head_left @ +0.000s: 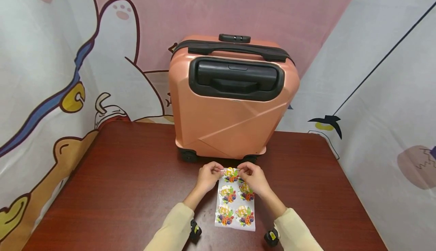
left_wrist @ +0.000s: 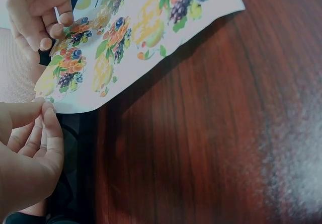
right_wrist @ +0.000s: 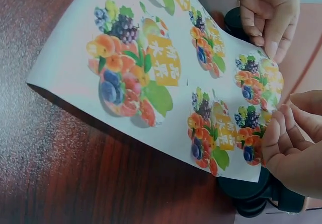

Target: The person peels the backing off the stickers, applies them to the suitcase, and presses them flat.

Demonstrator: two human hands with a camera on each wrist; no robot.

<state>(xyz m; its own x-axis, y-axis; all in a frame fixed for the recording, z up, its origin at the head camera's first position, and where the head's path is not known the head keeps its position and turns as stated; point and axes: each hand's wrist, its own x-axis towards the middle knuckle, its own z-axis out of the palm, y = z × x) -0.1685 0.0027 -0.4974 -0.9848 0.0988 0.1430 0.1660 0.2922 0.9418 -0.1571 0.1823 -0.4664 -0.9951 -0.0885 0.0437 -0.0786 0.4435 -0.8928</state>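
Note:
A white sheet of round fruit stickers [head_left: 235, 205] slants over the table in front of the suitcase, its far edge between both hands. At its far left corner my left hand [head_left: 207, 176] pinches the sheet between thumb and forefinger, seen closely in the left wrist view [left_wrist: 30, 153]. My right hand [head_left: 254, 178] has its thumb and curled fingers together at the far right part of the sheet. In the right wrist view, the right fingertips meet beside a fruit sticker [right_wrist: 269, 80] that sticks out past the sheet's far edge.
An orange suitcase [head_left: 225, 126] with black handles stands upright on the dark red wooden table [head_left: 136, 190], right behind the hands. Its black wheel [head_left: 188, 155] rests on the tabletop. Cartoon-printed cloth [head_left: 272, 8] hangs behind and at both sides.

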